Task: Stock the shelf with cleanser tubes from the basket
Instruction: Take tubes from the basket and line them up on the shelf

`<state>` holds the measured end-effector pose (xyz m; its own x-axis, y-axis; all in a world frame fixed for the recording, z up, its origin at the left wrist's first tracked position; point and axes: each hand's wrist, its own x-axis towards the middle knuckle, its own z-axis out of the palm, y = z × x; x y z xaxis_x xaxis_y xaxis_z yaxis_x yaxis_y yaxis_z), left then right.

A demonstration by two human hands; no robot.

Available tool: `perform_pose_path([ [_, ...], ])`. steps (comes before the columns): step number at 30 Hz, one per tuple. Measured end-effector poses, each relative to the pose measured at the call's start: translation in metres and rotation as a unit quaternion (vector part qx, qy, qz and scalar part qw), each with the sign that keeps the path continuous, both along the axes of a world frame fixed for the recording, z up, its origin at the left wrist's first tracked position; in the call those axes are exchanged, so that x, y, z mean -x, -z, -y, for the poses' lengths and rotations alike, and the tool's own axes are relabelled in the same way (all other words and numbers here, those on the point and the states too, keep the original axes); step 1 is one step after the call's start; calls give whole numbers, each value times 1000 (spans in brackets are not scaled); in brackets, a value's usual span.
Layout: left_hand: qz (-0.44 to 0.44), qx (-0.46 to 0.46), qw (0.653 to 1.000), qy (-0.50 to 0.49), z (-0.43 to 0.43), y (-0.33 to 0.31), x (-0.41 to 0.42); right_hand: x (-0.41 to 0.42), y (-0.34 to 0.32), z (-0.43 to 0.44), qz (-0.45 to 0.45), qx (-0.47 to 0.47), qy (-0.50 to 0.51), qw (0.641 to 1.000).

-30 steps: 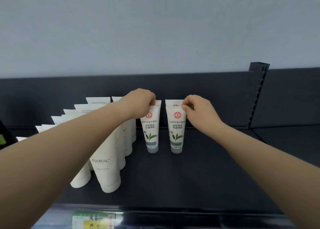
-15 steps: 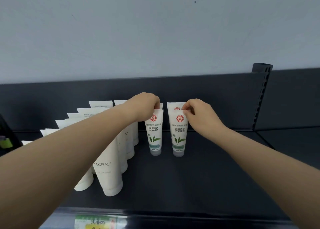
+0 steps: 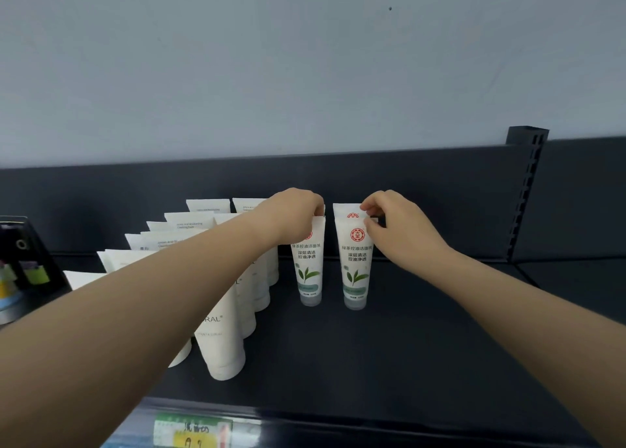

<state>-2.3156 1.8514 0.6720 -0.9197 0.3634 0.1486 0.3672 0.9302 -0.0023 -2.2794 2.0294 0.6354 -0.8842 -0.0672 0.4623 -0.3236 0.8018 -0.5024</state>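
Dark metal shelf [image 3: 389, 363], matte and flat, w/ a back panel and a slotted post [image 3: 526, 190] far right of the white row. That white row [image 3: 225, 342] was tall plain tubes in smooth plastic, standing cap-down w/ flat crimped tops up, running front to back. Basket wasn't in view.

L hand [image 3: 296, 215] reached across the white row's back end. Its fingers were curled over the top crimp of the left leaf tube [image 3: 307, 271], pinching it. R hand [image 3: 398, 225], further right of the row, had thumb & forefinger pinching the top corner of the right leaf tube [image 3: 354, 271]. Both tubes stood just right of the white row, long axis vertical, grey caps on the shelf, close but apart.

Each tube sat straight below its own hand's fingertips, so prob. letting go needs only a straight lift. A sideways tug could tip such slim, soft tubes. Another crimp showed behind the right one. Small price label [image 3: 193, 430] sat on the shelf lip, in front of the row.
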Motion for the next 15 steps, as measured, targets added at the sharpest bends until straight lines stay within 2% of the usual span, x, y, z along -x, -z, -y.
perform_pose_path([
  [8, -28, -15, 1000, 1, 4, 1, -20, -5, -1, 8, -23, -79, 5, 997],
  [15, -90, 19, 995, -23, 20, 2, -49, -20, -6, 33, -67, -142, 17, 987],
])
